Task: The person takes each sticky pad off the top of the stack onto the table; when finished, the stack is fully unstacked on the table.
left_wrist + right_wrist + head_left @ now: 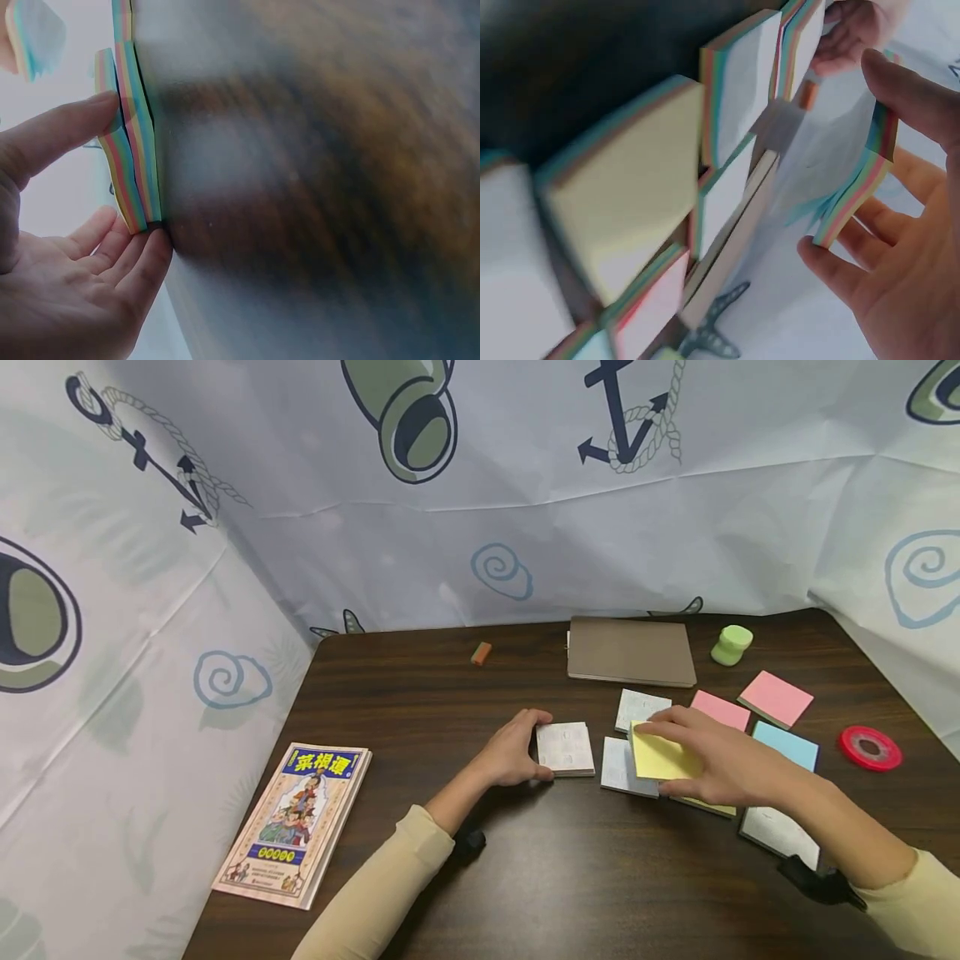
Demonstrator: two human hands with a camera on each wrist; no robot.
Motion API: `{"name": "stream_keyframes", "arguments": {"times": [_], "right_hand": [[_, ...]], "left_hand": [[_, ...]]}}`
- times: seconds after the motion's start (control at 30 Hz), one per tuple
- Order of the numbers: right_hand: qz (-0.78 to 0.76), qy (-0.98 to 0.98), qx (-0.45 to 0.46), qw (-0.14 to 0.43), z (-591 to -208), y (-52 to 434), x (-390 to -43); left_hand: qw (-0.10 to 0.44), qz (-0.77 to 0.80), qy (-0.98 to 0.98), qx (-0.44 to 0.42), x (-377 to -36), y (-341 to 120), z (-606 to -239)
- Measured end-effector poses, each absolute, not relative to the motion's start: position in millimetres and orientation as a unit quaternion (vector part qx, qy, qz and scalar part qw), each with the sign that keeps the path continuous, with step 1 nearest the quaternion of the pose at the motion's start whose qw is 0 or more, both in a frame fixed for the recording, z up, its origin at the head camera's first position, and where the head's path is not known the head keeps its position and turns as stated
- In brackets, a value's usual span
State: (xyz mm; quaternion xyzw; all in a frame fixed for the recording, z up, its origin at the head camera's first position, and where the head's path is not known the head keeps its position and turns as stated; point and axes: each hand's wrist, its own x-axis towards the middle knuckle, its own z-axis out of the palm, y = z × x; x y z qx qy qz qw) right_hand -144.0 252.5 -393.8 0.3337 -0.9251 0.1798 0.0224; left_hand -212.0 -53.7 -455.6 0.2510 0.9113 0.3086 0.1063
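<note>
- The dark wooden desk [322, 187] was smeared by blur across the left wrist view.
- The right hand [720, 760] covered part of the yellow square sticky-note pad [660, 758] from above.
- Faint writing on the white-topped square note pad [566, 747] was too small to read.
- The colourful paperback book's [296, 822] small print was illegible.
</note>
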Motion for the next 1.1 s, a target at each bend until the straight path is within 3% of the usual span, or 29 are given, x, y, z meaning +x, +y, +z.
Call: {"name": "stream_keyframes", "arguments": {"times": [0.2,0.43,0.8,1.1], "right_hand": [[0.157,-0.930,0.327,0.060,-412.7,279.7,-95.7],[0.158,-0.930,0.327,0.056,-433.6,287.6,-56.7],[0.165,-0.915,0.361,0.068,-448.7,279.8,-42.6],[0.143,-0.914,0.377,0.038,-455.2,285.8,-42.8]], "left_hand": [[0.104,0.313,0.909,0.255,-210.9,-54.3,-455.0],[0.100,0.309,0.911,0.255,-211.4,-55.9,-455.4],[0.099,0.309,0.910,0.259,-210.7,-55.3,-453.6],[0.098,0.308,0.909,0.263,-210.0,-55.0,-453.4]]}}
